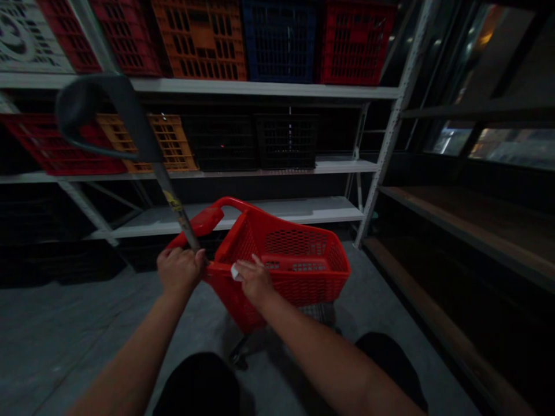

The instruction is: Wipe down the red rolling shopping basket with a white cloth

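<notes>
Red cart (303,287), left hand (180,270) closed around its handle (207,221), right hand (256,281) holding white scrap (236,273).

Dimly lit grey concrete floor (56,341) shows at lower left, white metal shelving (269,88) across the top, windows (511,147) at upper right.

Dim throughout; paler light shows through the window (515,147) at right, black crates (223,144) sink into shadow, edges look stretched.
</notes>
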`<state>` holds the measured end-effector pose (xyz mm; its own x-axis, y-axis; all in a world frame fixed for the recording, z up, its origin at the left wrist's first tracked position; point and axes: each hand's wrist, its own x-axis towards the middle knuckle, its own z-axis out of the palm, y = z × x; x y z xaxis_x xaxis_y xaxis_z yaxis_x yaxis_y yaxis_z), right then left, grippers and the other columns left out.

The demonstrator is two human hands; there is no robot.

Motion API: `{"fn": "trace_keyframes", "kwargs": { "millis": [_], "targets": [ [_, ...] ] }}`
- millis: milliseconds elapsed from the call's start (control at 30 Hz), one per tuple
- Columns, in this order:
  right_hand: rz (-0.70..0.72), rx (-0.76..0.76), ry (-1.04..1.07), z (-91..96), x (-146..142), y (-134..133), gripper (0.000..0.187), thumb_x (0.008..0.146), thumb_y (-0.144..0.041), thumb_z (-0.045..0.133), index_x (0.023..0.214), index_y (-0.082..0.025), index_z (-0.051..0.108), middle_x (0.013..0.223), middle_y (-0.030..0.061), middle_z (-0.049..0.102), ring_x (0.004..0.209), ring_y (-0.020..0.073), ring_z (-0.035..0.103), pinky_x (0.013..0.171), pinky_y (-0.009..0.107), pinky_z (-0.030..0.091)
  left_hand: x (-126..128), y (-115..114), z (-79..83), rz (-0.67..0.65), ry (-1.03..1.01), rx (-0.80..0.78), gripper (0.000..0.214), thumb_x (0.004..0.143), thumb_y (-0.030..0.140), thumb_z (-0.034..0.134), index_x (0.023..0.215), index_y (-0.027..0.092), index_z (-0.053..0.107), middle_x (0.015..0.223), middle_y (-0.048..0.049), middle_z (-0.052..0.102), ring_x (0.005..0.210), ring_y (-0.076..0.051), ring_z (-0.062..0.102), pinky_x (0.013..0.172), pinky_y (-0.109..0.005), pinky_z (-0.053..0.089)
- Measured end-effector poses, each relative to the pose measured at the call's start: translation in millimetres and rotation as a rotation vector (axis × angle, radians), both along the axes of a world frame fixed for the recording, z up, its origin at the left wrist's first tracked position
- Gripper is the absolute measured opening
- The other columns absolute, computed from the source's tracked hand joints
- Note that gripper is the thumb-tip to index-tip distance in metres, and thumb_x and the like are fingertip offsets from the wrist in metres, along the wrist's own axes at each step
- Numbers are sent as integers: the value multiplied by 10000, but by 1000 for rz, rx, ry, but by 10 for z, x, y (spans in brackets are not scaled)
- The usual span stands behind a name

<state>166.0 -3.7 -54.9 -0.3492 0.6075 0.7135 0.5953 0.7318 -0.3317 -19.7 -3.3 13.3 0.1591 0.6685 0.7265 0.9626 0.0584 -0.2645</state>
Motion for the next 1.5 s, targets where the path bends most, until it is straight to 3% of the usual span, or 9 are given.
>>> {"fn": "trace_keyframes", "kwargs": {
  "millis": [300, 367, 567, 633, 800, 933, 1033, 1233, 1500],
  "targets": [
    [-244, 54, -33, -608, 1667, -242, 373, 789, -68, 377, 1060, -212, 588, 1074, 50, 629, 991, 146, 578, 1064, 475, 121, -94, 99, -43, 5, 43, 42, 448, 841, 359, 276, 573, 157, 572, 568, -68, 601, 650, -190, 505, 730, -348, 312],
    [-276, 52, -39, -617, 1668, -227, 362, 792, -73, 385, 1049, -218, 594, 1060, 53, 636, 979, 146, 583, 1066, 476, 106, -84, 104, -44, 5, 35, 44, 441, 842, 356, 274, 579, 157, 568, 578, -65, 604, 664, -191, 505, 741, -349, 309],
    [-181, 22, 10, -408, 924, -108, 294, 812, -109, 413, 1008, -200, 612, 1034, 56, 648, 962, 143, 593, 1059, 465, 152, -117, 124, -50, 8, 17, 36, 431, 832, 358, 275, 555, 155, 535, 547, -53, 550, 648, -180, 477, 735, -344, 303],
    [-154, 13, -17, -364, 890, -123, 314, 819, -109, 396, 1031, -215, 601, 1061, 46, 636, 978, 142, 584, 1063, 464, 139, -156, 142, -50, 8, 25, 27, 429, 829, 357, 273, 555, 151, 532, 540, -47, 528, 642, -175, 470, 728, -341, 307],
    [-190, 67, -98, -499, 1713, -274, 371, 800, -87, 381, 1063, -253, 582, 1069, 23, 633, 960, 148, 595, 1058, 510, 78, -239, 196, -45, 11, 44, 12, 422, 828, 361, 269, 564, 156, 528, 555, -45, 535, 654, -171, 466, 734, -335, 318],
    [-364, 60, -67, -681, 2404, -340, 368, 776, -66, 411, 1031, -253, 599, 1025, 30, 652, 961, 166, 599, 1042, 552, 64, -211, 212, -30, -8, 12, 8, 429, 826, 367, 266, 555, 158, 524, 552, -57, 531, 637, -174, 459, 736, -345, 318],
    [-418, 52, -53, -718, 2386, -302, 367, 767, -58, 401, 1020, -224, 609, 1020, 60, 653, 951, 174, 604, 1039, 533, 138, -173, 212, -19, -34, -35, 8, 427, 821, 374, 268, 548, 156, 514, 539, -48, 503, 639, -175, 458, 739, -348, 313],
    [-311, 80, -41, -660, 1844, -179, 352, 786, -74, 392, 1030, -213, 605, 1052, 50, 639, 992, 163, 581, 1034, 509, 192, -207, 228, -21, -66, -76, 8, 420, 803, 373, 277, 521, 155, 498, 513, -35, 458, 629, -172, 457, 737, -346, 311],
    [-418, 75, -50, -863, 2760, -393, 362, 801, -85, 373, 1070, -214, 578, 1085, 69, 620, 994, 181, 584, 1046, 523, 134, -214, 223, -37, -30, 18, 40, 435, 824, 374, 270, 539, 154, 515, 533, -45, 519, 628, -172, 461, 735, -344, 317]
  ]
}}
